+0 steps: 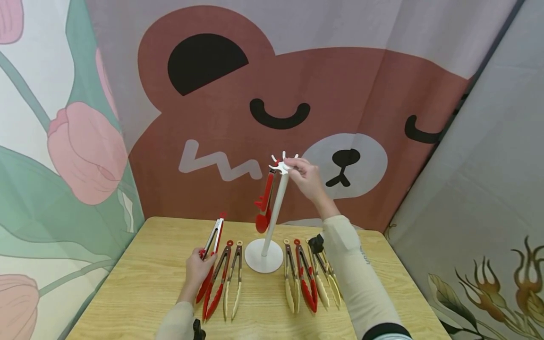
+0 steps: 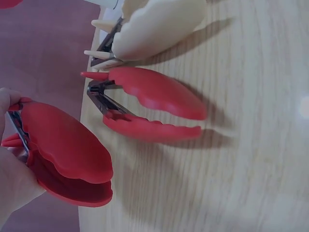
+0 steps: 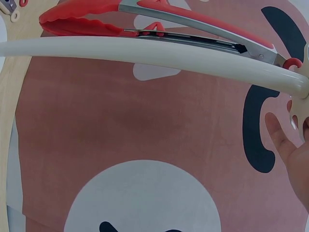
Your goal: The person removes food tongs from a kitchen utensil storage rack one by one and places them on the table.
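Note:
My left hand (image 1: 198,270) grips a pair of red-tipped tongs (image 2: 67,145) around the middle, its ring end pointing up and away and its tips hanging above the table. Beside it on the table lie another pair of red tongs (image 2: 154,99) and cream-tipped tongs (image 1: 233,281). A white stand (image 1: 276,212) with a round base rises near the middle, a ring of hooks on top. My right hand (image 1: 307,177) pinches one of those hooks. Red tongs (image 3: 193,21) hang from the stand on its left side, tips down.
Right of the base lie cream tongs (image 1: 291,278), red tongs (image 1: 307,278) and more cream tongs (image 1: 333,285), partly hidden by the right forearm. A bear-print curtain (image 1: 361,94) hangs behind the wooden table (image 1: 140,283).

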`<action>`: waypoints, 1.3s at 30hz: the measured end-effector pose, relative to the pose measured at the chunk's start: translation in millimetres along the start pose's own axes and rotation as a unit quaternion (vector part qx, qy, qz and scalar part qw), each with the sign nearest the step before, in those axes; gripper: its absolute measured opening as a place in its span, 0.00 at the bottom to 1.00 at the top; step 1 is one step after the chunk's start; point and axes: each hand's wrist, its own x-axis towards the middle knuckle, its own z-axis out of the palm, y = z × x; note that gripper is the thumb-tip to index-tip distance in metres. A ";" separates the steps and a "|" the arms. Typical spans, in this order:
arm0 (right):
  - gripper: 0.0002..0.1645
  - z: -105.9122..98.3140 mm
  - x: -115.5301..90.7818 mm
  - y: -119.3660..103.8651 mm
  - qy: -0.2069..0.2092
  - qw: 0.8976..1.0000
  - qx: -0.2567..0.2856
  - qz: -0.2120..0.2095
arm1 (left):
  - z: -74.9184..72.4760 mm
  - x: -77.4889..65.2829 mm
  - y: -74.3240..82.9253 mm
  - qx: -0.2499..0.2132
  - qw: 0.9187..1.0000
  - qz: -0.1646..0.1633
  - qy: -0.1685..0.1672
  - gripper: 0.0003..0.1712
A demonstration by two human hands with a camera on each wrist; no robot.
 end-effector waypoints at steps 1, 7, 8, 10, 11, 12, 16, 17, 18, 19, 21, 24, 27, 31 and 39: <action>0.15 -0.2 -0.2 -0.1 0.000 1.000 0.000 0.001 | -0.3 0.1 -0.9 0.001 1.000 -0.002 -0.003 0.25; 0.15 -1.0 -0.4 -0.5 0.001 1.000 -0.002 0.000 | -0.1 -0.2 -7.7 0.015 1.000 -0.006 -0.015 0.25; 0.15 -1.1 -0.3 -0.4 0.000 1.000 -0.001 0.000 | 0.3 -0.6 -9.0 0.021 1.000 -0.003 -0.010 0.25; 0.15 -1.3 -0.4 -0.2 -0.001 1.000 0.001 0.001 | 1.2 -1.1 -11.5 0.027 1.000 0.004 -0.003 0.24; 0.15 -1.4 -0.6 -0.1 -0.002 1.000 0.001 0.001 | 1.6 -1.5 -12.7 0.030 1.000 0.006 -0.001 0.24; 0.16 -1.5 -0.7 0.0 -0.002 1.000 0.001 0.000 | 1.8 -1.7 -14.0 0.031 0.999 0.006 0.000 0.24; 0.16 -1.8 -1.1 0.4 0.000 1.000 -0.001 0.001 | 1.2 -2.7 -17.8 0.035 0.999 -0.006 -0.010 0.26; 0.16 -1.8 -1.1 0.5 0.000 1.000 -0.001 0.001 | 0.9 -2.8 -18.6 0.036 0.999 -0.009 -0.011 0.26; 0.16 -1.7 -1.1 0.6 0.000 1.000 -0.001 0.001 | 0.5 -3.2 -19.3 0.036 0.999 -0.012 -0.013 0.26; 0.16 -1.7 -1.0 0.6 0.000 1.000 -0.001 0.001 | 0.2 -3.4 -20.3 0.036 0.999 -0.013 -0.013 0.27; 0.16 -1.7 -1.0 0.8 0.000 1.000 -0.002 -0.001 | 0.2 -3.8 -22.3 0.036 0.999 -0.012 -0.010 0.26; 0.15 -1.8 -0.6 0.5 0.000 1.000 -0.002 -0.004 | 0.9 -4.5 -25.4 0.041 0.999 -0.003 -0.004 0.25; 0.15 -2.0 -0.6 0.1 0.001 1.000 -0.002 -0.006 | 1.7 -5.5 -27.8 0.047 0.999 0.005 -0.003 0.24; 0.15 -2.6 -1.0 -0.2 0.001 1.000 -0.003 -0.005 | 3.1 -7.4 -29.0 0.046 0.999 0.007 -0.011 0.24; 0.15 -3.1 -1.6 0.5 0.004 1.000 -0.002 -0.009 | 4.0 -9.6 -30.1 0.051 0.999 0.000 -0.014 0.24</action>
